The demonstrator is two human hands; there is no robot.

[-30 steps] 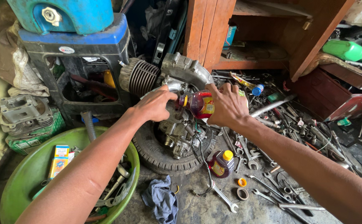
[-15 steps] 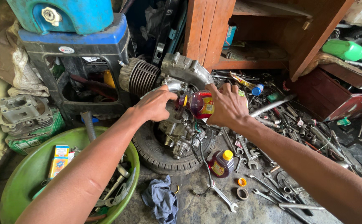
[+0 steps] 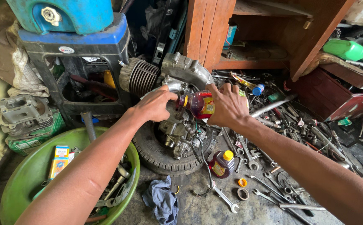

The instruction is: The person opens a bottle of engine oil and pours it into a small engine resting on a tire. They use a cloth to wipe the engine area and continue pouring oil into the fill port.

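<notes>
Right hand [image 3: 227, 106] grips your tipped red bottle [image 3: 198, 104]; left hand [image 3: 154, 105] closes on the engine [image 3: 177, 125] atop the tyre [image 3: 156, 152]

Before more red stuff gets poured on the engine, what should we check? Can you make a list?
1. Right hand grips the bottle firmly: ok.
2. Bottle mouth points at the engine: ok.
3. Left hand steadies the engine: ok.
4. Engine sits steady on the tyre: ok.
5. Liquid flowing into an opening: cannot tell.
6. Rag close by for drips: ok.
</notes>
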